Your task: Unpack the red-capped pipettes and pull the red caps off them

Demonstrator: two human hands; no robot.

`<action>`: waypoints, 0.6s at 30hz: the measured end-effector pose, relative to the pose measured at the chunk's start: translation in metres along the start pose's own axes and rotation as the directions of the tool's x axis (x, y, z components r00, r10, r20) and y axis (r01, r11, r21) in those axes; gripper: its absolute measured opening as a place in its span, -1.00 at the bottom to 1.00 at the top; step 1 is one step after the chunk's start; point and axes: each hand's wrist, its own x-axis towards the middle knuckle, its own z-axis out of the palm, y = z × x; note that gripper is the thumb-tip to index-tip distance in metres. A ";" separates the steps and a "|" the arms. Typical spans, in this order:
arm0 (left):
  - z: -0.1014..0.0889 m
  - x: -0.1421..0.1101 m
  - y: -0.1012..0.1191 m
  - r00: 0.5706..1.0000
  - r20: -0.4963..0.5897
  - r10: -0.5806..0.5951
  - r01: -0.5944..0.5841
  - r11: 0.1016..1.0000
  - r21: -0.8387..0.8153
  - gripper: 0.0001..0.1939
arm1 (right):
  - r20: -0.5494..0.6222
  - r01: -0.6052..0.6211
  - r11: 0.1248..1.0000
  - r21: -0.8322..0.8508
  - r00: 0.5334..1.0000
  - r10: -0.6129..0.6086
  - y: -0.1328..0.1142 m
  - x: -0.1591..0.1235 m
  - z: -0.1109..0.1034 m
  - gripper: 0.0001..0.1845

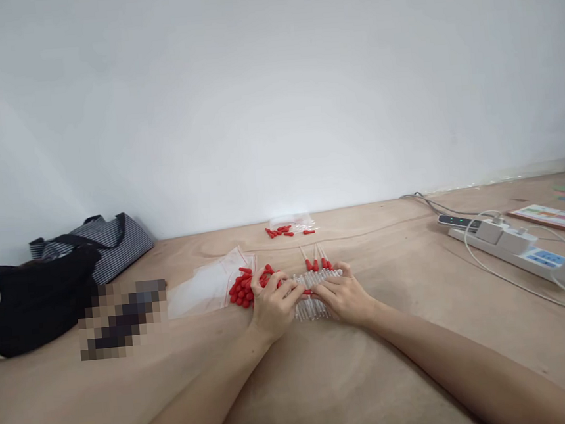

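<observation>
Between the fingertips of both hands shows a small red rubber dropper bulb (308,292), mostly hidden by the fingers. My left hand (275,307) is closed at its left side, and my right hand (342,298) pinches from the right. Whether a glass tube is fitted into this bulb, I cannot tell. Beneath the hands lies a row of clear glass dropper tubes (312,312). A pile of red rubber bulbs (241,293) sits left of my left hand, partly covered by it. Just beyond my right hand lie several droppers (316,264), red bulbs towards me, thin tubes pointing away.
Clear plastic bags (197,289) lie left of the pile. More red bulbs (279,231) rest near the wall by another bag (290,220). A black bag (38,303) and a striped bag (122,246) stand left. At right are a power strip (488,245), cables and a colourful board (555,218).
</observation>
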 end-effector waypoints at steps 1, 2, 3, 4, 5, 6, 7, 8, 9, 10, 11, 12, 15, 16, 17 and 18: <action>-0.002 0.000 -0.001 1.000 0.001 0.019 -0.019 1.000 0.006 -0.86 | 0.011 0.002 1.000 0.012 1.000 -0.003 0.000 0.001 -0.001 -0.79; -0.003 0.001 -0.002 0.999 0.002 0.040 -0.040 0.999 0.014 -0.86 | 0.022 0.006 1.000 0.023 1.000 -0.007 0.000 0.002 -0.002 -0.77; -0.005 0.001 -0.003 0.998 0.003 0.059 -0.059 0.998 0.023 -0.86 | 0.034 0.010 0.999 0.034 0.999 -0.011 0.000 0.003 -0.003 -0.76; -0.007 0.001 -0.004 0.997 0.002 0.078 -0.078 0.996 0.031 -0.85 | 0.046 0.013 0.999 0.042 0.999 -0.015 0.000 0.004 -0.005 -0.75; -0.009 0.001 -0.005 0.996 0.001 0.094 -0.094 0.995 0.038 -0.85 | 0.058 0.016 0.999 0.049 0.998 -0.018 0.000 0.005 -0.007 -0.74; -0.010 0.001 -0.006 0.994 -0.001 0.106 -0.106 0.994 0.041 -0.83 | 0.072 0.017 0.998 0.055 0.997 -0.021 0.001 0.006 -0.009 -0.74; -0.011 0.001 -0.006 0.994 -0.002 0.113 -0.113 0.993 0.041 -0.82 | 0.088 0.017 0.998 0.060 0.996 -0.022 0.001 0.006 -0.010 -0.74; -0.012 0.002 -0.006 0.993 -0.002 0.118 -0.118 0.992 0.039 -0.80 | 0.105 0.016 0.998 0.067 0.994 -0.023 0.002 0.007 -0.011 -0.75; -0.013 0.002 -0.006 0.993 0.002 0.119 -0.119 0.992 0.036 -0.79 | 0.122 0.015 0.997 0.074 0.992 -0.024 0.002 0.007 -0.013 -0.75; -0.013 0.002 -0.006 0.993 0.009 0.118 -0.118 0.993 0.030 -0.79 | 0.138 0.016 0.997 0.081 0.990 -0.028 0.003 0.007 -0.013 -0.75; -0.014 0.003 -0.006 0.994 0.012 0.111 -0.111 0.994 0.023 -0.79 | 0.154 0.018 0.996 0.088 0.988 -0.032 0.003 0.007 -0.014 -0.74; -0.014 0.003 -0.005 0.995 0.012 0.102 -0.102 0.995 0.015 -0.80 | 0.167 0.022 0.995 0.094 0.985 -0.037 0.003 0.007 -0.015 -0.73; -0.014 0.005 -0.003 0.997 0.009 0.082 -0.082 0.997 -0.007 -0.83 | 0.204 0.019 0.994 0.106 0.978 -0.040 0.001 0.007 -0.015 -0.70; -0.015 0.005 -0.002 0.997 0.011 0.083 -0.082 0.997 -0.011 -0.84 | 0.218 0.012 0.994 0.109 0.975 -0.035 0.001 0.007 -0.015 -0.69; -0.015 0.005 -0.002 0.996 0.015 0.085 -0.084 0.996 -0.014 -0.85 | 0.234 0.006 0.994 0.111 0.972 -0.032 0.002 0.006 -0.016 -0.67; -0.016 0.005 -0.004 0.996 0.020 0.088 -0.087 0.996 -0.018 -0.85 | 0.253 0.002 0.994 0.112 0.967 -0.030 0.003 0.005 -0.016 -0.64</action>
